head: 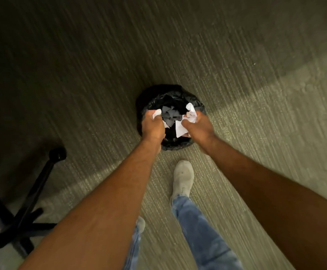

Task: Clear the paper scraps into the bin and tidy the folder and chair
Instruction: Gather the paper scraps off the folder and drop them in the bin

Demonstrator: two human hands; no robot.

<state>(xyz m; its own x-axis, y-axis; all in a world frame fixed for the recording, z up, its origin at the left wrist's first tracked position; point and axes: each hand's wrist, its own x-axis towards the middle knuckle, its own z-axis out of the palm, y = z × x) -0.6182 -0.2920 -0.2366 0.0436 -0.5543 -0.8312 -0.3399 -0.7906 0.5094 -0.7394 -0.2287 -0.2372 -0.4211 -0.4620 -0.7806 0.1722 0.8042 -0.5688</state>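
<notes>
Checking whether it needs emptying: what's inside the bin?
The bin, black-lined, holds crumpled paper scraps. Left hand and right hand hold more paper over it, covering part; its bottom isn't visible.

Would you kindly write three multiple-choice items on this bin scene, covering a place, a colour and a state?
1. Where is the chair base?
A. lower left of the view
B. beyond the bin
C. far right

2. What colour is the bin liner?
A. white
B. black
C. blue

3. What are the left hand and right hand doing?
A. hanging empty
B. resting on the carpet
C. holding paper scraps over the bin

Answers: 1 A, its black legs sit at lower left; 2 B, black plastic lines the rim; 3 C, white paper shows in both fists.
</notes>
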